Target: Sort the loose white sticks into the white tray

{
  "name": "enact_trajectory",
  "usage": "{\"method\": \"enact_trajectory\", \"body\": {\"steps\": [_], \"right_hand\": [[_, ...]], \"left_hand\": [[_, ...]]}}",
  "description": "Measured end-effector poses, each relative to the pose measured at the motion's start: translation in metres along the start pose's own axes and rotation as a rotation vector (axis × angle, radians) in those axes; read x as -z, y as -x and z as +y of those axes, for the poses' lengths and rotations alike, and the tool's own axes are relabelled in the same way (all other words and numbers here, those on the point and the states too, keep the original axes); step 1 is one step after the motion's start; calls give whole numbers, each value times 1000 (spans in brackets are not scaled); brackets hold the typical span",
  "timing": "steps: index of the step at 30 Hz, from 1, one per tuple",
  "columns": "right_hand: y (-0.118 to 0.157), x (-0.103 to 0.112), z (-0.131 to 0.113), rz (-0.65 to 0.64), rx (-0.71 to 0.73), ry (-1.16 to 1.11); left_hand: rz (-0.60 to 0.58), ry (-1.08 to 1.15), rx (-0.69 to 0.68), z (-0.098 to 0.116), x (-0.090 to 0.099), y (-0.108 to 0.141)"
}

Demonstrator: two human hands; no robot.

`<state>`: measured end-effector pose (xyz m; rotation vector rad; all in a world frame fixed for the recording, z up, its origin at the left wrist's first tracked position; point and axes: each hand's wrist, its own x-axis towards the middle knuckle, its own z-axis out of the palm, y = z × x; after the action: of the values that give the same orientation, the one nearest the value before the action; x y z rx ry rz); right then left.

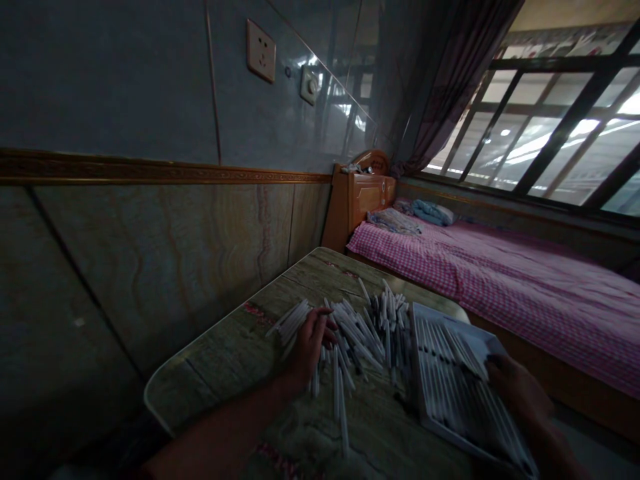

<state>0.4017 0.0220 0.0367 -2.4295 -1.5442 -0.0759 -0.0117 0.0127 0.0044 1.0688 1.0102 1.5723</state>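
Desk [225, 367], one: loose white sticks [357, 340] in piles beside a tray [481, 333] of similar sticks laid side by side. Left hand [313, 333]: fingers part-curled at the loose sticks (hold, if any, indiscernible). Right hand [517, 387]: at tray's right side, grip uncertain. Lifting one stick calls for a narrow pinch.

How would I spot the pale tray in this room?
Find the bed with the pink checked cover, then the table in front of it. The tray lies on the table's right side, by the right hand. Unlike the loose heap of white sticks beside it, it holds its sticks side by side.
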Motion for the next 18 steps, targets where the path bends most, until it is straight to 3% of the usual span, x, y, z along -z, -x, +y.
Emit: {"method": "enact_trajectory", "body": {"steps": [5,8,11,14,18], "right_hand": [[47,18,-69,-105,222,-113],[87,18,-120,-195,382,-84],[118,11,-162,-228,446,15],[134,1,-188,-184,486,90],[138,-11,-200,-160,492,154]], "left_hand": [[-44,-39,-23,2,-3,4],[-84,-63,-30,0,-3,6],[-107,-104,-36,-1,-1,7],[-104,-154,-40,0,-1,7],[-98,-190,-37,-2,0,6]]}}
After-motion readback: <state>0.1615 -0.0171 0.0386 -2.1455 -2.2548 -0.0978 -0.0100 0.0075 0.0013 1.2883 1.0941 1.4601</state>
